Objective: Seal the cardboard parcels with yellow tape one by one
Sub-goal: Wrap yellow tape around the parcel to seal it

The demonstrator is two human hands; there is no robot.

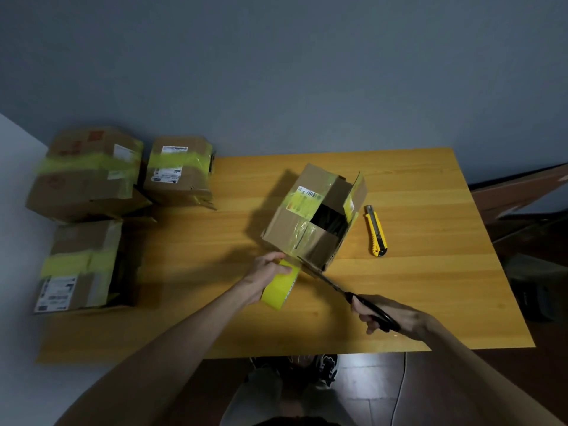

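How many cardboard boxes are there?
4. Three taped ones sit at the left: the far-left box, the back box beside it, and the near-left box. The open box stands mid-table. None seems hidden.

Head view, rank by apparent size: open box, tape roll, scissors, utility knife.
1. open box
2. scissors, handles partly covered
3. tape roll and utility knife: look alike, and the roll is nearer the camera, so unranked

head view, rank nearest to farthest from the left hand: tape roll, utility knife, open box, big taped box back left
1. tape roll, held in the left hand
2. open box, just beyond the hand
3. utility knife, right of that box
4. big taped box, far back left
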